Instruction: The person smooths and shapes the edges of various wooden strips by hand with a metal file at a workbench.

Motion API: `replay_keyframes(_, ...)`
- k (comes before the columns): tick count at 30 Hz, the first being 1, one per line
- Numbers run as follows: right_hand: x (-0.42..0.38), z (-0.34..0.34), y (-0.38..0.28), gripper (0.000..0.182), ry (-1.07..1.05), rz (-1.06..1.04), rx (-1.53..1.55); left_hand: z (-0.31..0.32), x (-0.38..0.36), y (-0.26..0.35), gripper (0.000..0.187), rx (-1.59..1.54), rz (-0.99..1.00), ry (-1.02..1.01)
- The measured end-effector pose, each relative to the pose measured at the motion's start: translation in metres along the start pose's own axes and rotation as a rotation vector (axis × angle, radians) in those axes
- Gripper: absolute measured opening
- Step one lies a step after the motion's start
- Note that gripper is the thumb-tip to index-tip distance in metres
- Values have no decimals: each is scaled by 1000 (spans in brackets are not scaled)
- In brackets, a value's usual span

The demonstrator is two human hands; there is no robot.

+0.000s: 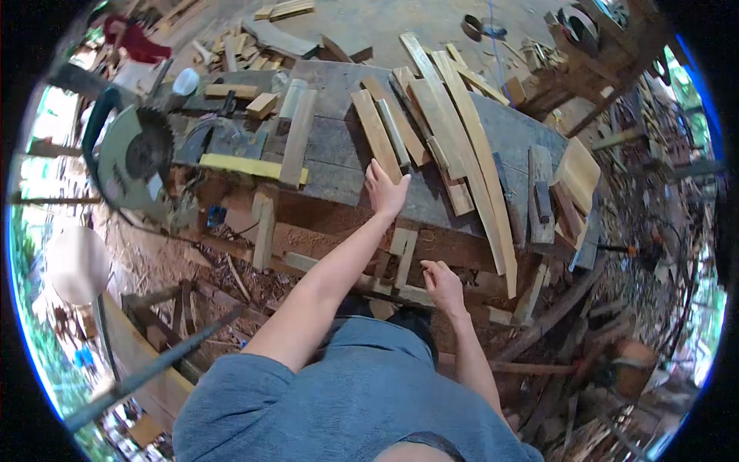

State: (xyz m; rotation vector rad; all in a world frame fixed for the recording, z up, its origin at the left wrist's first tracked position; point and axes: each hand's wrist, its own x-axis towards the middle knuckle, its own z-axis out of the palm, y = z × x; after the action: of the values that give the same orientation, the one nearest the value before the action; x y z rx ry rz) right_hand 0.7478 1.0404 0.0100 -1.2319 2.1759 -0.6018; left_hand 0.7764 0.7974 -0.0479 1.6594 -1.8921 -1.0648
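Observation:
My left hand (pixel 386 191) reaches to the near end of a short wooden block (pixel 374 131) on the bench. Its fingers lie along the block's left side and its thumb is on the right, closed around that end. Just right of the block rests a narrow metal-edged piece (pixel 393 132), beside another wooden board (pixel 400 115). Close in front of my body, below the bench edge, my right hand (pixel 444 286) hangs with its fingers loosely curled; I see nothing in it. Long curved wooden strips (pixel 479 154) lie across the bench to the right.
A circular saw blade with its guard (pixel 146 154) stands at the bench's left, near a yellow strip (pixel 250 167) and an upright-lying board (pixel 299 138). More wood pieces (pixel 576 175) sit at the right end. Offcuts litter the ground. A metal bar (pixel 162 366) crosses the lower left.

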Motion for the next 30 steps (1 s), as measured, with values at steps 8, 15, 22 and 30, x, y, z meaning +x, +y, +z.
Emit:
replay_keyframes(8, 50, 16, -66, 20, 45, 75, 180, -34, 24, 7, 78, 31, -191, -4)
replay_keyframes(15, 207, 15, -83, 44, 517, -23, -92, -124, 50, -68, 53, -1152, -472, -795)
replay_keyframes(22, 265, 50, -57, 48, 252, 84, -125, -168, 22, -65, 61, -1262, -759, -952)
replay_keyframes(30, 167, -66, -15, 46, 220, 237, 906, -158, 34, -75, 35, -773, -498, -661)
